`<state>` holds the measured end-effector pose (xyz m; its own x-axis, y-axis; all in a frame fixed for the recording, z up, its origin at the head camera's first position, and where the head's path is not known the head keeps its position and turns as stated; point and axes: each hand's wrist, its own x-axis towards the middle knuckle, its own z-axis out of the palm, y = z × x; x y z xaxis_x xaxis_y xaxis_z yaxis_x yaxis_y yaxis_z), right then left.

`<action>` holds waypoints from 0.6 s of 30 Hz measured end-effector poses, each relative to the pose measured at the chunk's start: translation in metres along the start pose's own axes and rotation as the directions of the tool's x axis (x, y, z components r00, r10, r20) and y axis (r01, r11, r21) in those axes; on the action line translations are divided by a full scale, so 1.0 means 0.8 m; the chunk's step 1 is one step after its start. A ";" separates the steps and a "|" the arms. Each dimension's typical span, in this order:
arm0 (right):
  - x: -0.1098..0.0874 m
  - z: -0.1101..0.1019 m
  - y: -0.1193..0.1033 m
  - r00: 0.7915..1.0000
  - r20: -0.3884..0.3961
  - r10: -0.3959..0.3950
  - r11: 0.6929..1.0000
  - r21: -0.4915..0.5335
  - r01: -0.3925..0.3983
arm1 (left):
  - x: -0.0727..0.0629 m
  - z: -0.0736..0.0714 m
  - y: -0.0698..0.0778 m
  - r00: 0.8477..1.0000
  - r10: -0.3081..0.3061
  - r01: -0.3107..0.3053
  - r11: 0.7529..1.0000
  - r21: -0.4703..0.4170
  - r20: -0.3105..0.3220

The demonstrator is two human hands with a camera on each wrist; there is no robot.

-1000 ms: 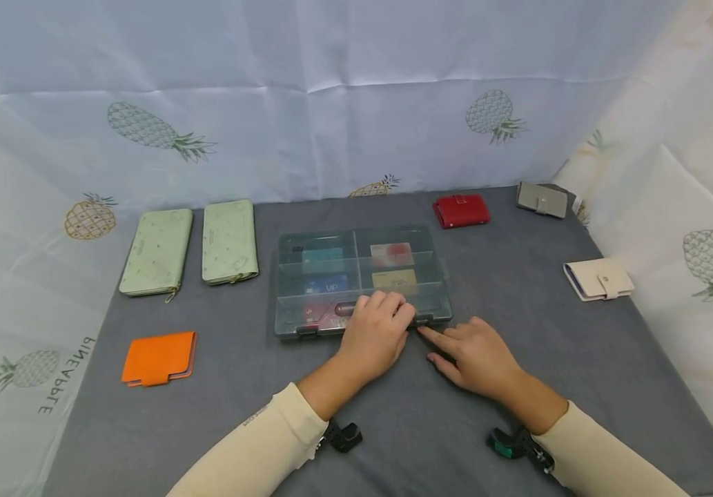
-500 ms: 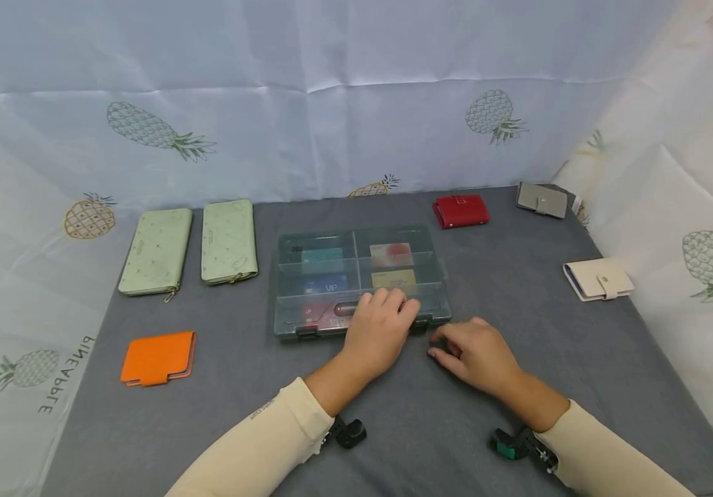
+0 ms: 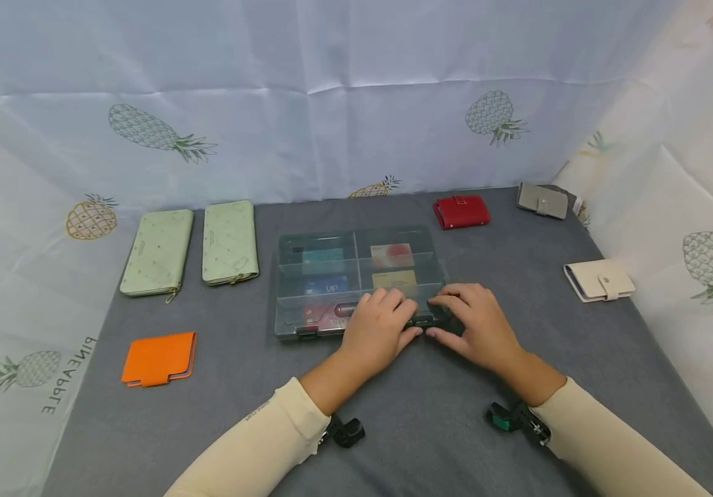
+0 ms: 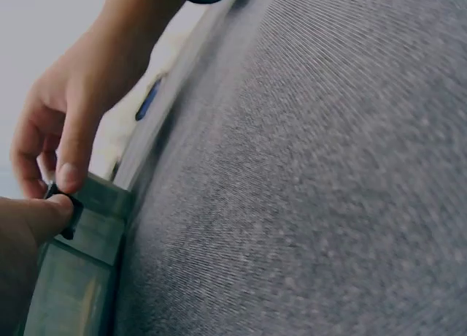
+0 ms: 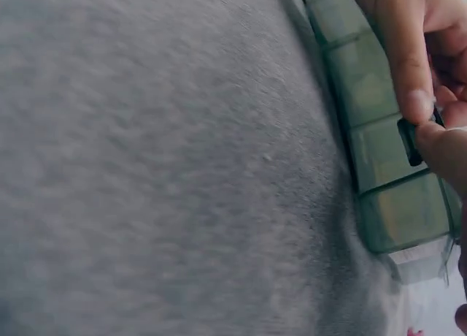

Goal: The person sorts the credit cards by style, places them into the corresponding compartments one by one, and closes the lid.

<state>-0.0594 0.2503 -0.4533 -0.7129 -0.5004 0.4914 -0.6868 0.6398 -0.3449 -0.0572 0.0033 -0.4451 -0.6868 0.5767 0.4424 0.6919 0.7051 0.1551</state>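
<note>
A clear greenish compartment box (image 3: 315, 241) lies lidded in the middle of the table, with several cards inside. My left hand (image 3: 376, 330) holds its front edge, fingers bent over the lid and thumb at the right-hand black latch (image 5: 410, 142). Gripping the same edge just to the right is my right hand (image 3: 479, 324), its fingers on the lid near the corner. Both thumbs meet on the latch in the wrist views. The other black latch (image 3: 306, 332) sits on the box's front left. A dark red oval shape (image 3: 345, 309) shows beside the left fingers.
Two pale green wallets (image 3: 157, 252) lie at the back left, above an orange card holder (image 3: 159, 359). Toward the right are a red wallet (image 3: 462, 211), a grey one (image 3: 542, 200) and a cream one (image 3: 598, 279). A pineapple-print cloth (image 3: 356, 138) hangs behind the table.
My right hand has moved from in front of the box up onto its front right edge, its fingers now over the lid. The left hand stays at nearly the same spot.
</note>
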 end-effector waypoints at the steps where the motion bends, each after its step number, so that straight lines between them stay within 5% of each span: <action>1: 0.002 0.001 0.001 1.000 -0.014 0.007 1.000 0.020 -0.007 | 0.001 -0.001 0.001 1.000 -0.008 0.008 1.000 -0.008 -0.003; 9: 0.005 0.013 -0.002 0.987 -0.109 0.117 0.973 0.211 -0.092 | 0.006 -0.001 0.008 0.997 -0.081 0.079 0.992 -0.094 -0.018; 18: 0.004 0.012 -0.008 0.986 -0.097 0.138 0.981 0.152 -0.122 | 0.009 -0.002 0.011 0.992 -0.127 0.129 0.976 -0.174 0.022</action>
<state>-0.0581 0.2392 -0.4570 -0.7835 -0.3482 0.5147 -0.6081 0.6000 -0.5198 -0.0562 0.0130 -0.4390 -0.7739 0.4914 0.3994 0.6257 0.6908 0.3624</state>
